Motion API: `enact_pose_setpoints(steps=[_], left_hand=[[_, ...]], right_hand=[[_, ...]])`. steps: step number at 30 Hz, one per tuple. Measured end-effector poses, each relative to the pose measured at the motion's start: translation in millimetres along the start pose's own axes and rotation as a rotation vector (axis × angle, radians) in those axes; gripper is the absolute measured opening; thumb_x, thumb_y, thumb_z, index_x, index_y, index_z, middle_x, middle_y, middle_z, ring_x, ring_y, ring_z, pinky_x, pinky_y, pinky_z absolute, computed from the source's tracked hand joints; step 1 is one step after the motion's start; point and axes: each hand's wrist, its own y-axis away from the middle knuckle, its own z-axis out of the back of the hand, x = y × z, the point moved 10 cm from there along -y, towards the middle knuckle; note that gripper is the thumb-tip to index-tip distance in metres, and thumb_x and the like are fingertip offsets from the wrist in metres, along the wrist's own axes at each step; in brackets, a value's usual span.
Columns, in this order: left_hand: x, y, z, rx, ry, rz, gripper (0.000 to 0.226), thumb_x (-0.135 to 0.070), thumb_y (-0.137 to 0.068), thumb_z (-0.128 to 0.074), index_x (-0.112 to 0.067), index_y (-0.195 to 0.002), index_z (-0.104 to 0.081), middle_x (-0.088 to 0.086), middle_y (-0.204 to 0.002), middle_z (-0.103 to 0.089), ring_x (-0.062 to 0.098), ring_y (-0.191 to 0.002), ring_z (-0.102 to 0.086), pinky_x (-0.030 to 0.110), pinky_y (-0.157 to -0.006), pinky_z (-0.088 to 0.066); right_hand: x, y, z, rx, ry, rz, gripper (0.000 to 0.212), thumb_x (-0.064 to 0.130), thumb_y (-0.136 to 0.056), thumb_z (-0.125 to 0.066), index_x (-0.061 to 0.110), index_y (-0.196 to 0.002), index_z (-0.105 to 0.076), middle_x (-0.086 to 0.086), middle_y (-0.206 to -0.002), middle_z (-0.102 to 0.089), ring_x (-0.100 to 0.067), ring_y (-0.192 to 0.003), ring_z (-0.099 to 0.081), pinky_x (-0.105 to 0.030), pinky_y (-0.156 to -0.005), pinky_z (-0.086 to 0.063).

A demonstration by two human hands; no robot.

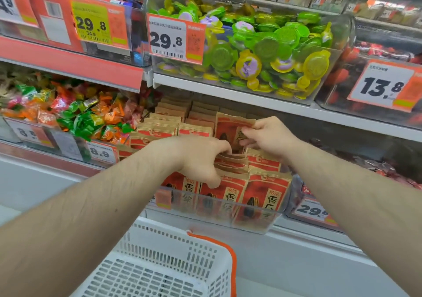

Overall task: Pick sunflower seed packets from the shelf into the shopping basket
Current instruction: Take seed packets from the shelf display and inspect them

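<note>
Red and kraft-brown sunflower seed packets (262,196) stand in rows in a clear plastic bin (255,223) on the lower shelf. My right hand (269,136) pinches one packet (230,127) by its top and holds it raised above the rows. My left hand (201,159) reaches into the middle row, its fingers curled round the tops of the packets (230,161) there. A white perforated shopping basket (164,264) with an orange handle sits below the bin, between my forearms; no packet shows in its visible part.
Above, a clear bin of green and yellow jelly cups (262,52) overhangs the seed bin. Wrapped candies (68,113) fill the bin to the left. Dark red packs (376,166) lie to the right. Price tags line the shelf edges.
</note>
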Motion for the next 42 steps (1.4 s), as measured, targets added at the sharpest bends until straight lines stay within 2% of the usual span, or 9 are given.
enact_pose_setpoints(steps=[3, 7, 14, 19, 23, 27, 36, 39, 42], left_hand=[[-0.9, -1.7, 0.9, 0.001, -0.04, -0.001, 0.077, -0.035, -0.078, -0.071, -0.034, -0.146, -0.033, -0.015, -0.125, -0.049, 0.013, -0.106, -0.055, 0.038, -0.09, -0.053], [0.6, -4.0, 1.6, 0.032, -0.012, 0.003, 0.077, -0.034, -0.079, -0.071, -0.034, -0.146, -0.032, -0.017, -0.12, -0.044, 0.01, -0.098, -0.053, 0.034, -0.085, -0.052], [5.2, -7.2, 1.9, 0.074, 0.041, 0.011, 0.078, -0.059, -0.079, -0.072, -0.037, -0.143, -0.034, -0.019, -0.132, -0.038, 0.01, -0.109, -0.049, 0.037, -0.098, -0.046], [11.0, -6.8, 19.5, 0.012, 0.044, 0.054, 0.092, -0.089, -0.068, -0.03, -0.032, -0.139, -0.047, -0.011, -0.14, -0.042, 0.015, -0.128, -0.042, 0.038, -0.11, -0.033], [17.4, -17.4, 26.2, 0.035, -0.084, 0.078, 0.085, -0.082, -0.081, -0.011, -0.035, -0.137, -0.055, -0.014, -0.153, -0.038, 0.016, -0.147, -0.017, 0.05, -0.118, -0.005], [25.4, -27.3, 25.2, 0.051, -0.004, 0.103, 0.062, -0.074, -0.094, -0.014, -0.045, -0.123, -0.06, -0.008, -0.157, -0.035, 0.015, -0.152, -0.002, 0.054, -0.119, 0.009], [47.5, -42.3, 8.0, 0.073, -0.106, 0.189, 0.086, -0.092, -0.073, -0.008, -0.052, -0.135, -0.051, -0.004, -0.162, -0.021, 0.031, -0.151, 0.008, 0.061, -0.118, 0.001], [34.9, -52.3, 9.1, 0.041, -0.165, 0.123, 0.091, -0.089, -0.074, -0.002, -0.047, -0.136, -0.053, -0.007, -0.158, -0.031, 0.025, -0.15, 0.001, 0.057, -0.118, -0.003], [33.3, -58.8, 8.0, 0.036, -0.203, 0.112, 0.106, -0.093, -0.058, 0.005, -0.049, -0.135, -0.053, -0.011, -0.156, -0.035, 0.024, -0.15, -0.003, 0.057, -0.117, -0.005]], right_hand=[[1.0, -14.5, 11.5, -0.108, 0.079, -0.026, 0.026, 0.032, -0.092, -0.067, 0.013, -0.11, -0.07, -0.004, -0.077, -0.072, -0.014, -0.065, -0.067, -0.034, -0.068, -0.057], [17.6, -22.2, 13.4, -0.147, 0.401, 0.048, 0.035, 0.039, -0.094, -0.063, 0.016, -0.119, -0.064, 0.002, -0.095, -0.065, -0.016, -0.084, -0.06, -0.029, -0.076, -0.049], [24.1, -32.3, 0.8, -0.022, 0.735, -0.007, 0.009, 0.027, -0.094, -0.053, 0.018, -0.092, -0.052, 0.002, -0.073, -0.05, -0.018, -0.067, -0.051, -0.028, -0.056, -0.037], [32.2, -29.4, -1.7, -0.002, 0.751, 0.074, 0.003, 0.024, -0.093, -0.051, 0.021, -0.092, -0.05, 0.001, -0.077, -0.049, -0.021, -0.074, -0.05, -0.026, -0.064, -0.038], [23.7, -30.2, 6.0, -0.026, 0.715, 0.081, 0.011, 0.022, -0.092, -0.051, 0.019, -0.083, -0.055, 0.002, -0.074, -0.052, -0.016, -0.064, -0.047, -0.022, -0.049, -0.031], [5.7, -35.3, -4.3, 0.052, 0.694, 0.01, 0.031, 0.024, -0.089, -0.058, 0.023, -0.119, -0.063, 0.001, -0.1, -0.063, -0.021, -0.089, -0.059, -0.021, -0.062, -0.039], [21.1, -49.4, -5.3, -0.037, 0.663, 0.038, 0.028, 0.021, -0.094, -0.054, 0.022, -0.121, -0.061, -0.003, -0.108, -0.064, -0.021, -0.084, -0.057, -0.022, -0.059, -0.039], [16.2, -61.9, -6.8, -0.031, 0.765, -0.011, 0.027, 0.019, -0.098, -0.054, 0.014, -0.123, -0.062, -0.009, -0.119, -0.064, -0.027, -0.099, -0.061, -0.027, -0.072, -0.042], [8.6, -70.7, -9.5, -0.012, 0.797, -0.06, 0.024, 0.019, -0.1, -0.054, 0.007, -0.118, -0.063, -0.01, -0.111, -0.064, -0.024, -0.086, -0.057, -0.031, -0.071, -0.043]])
